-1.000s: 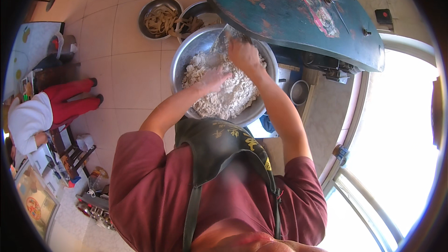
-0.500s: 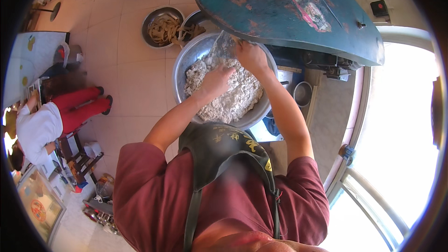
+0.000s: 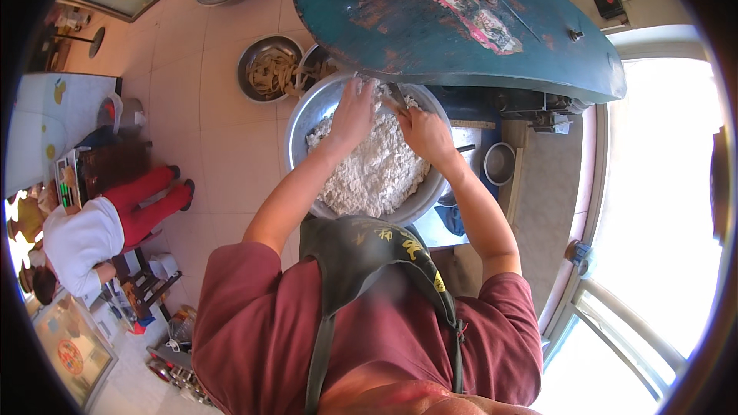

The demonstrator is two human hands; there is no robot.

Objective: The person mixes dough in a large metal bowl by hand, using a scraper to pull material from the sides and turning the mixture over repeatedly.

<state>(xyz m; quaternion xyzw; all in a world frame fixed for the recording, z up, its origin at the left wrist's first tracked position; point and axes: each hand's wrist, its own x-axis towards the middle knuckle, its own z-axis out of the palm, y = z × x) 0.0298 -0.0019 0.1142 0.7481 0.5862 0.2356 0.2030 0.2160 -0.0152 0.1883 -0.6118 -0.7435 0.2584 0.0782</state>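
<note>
Big green metal panel (image 3: 453, 27) beyond a steel bowl (image 3: 300, 124), crumbly floury mix (image 3: 369, 173) inside. Left hand (image 3: 354, 117) is at the bowl's far side, can't tell if it's gripping anything; right hand (image 3: 425, 134)'s wrapped round some slim tool (image 3: 397, 95).

Overexposed opening (image 3: 653, 154) at right, bent edges, black rim

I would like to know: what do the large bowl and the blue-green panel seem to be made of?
The large bowl looks like stainless steel, smooth and softly shiny: its grey wall catches light. The blue-green panel is probably metal with worn paint: brownish patches, perhaps rust, interrupt the coat.
</note>
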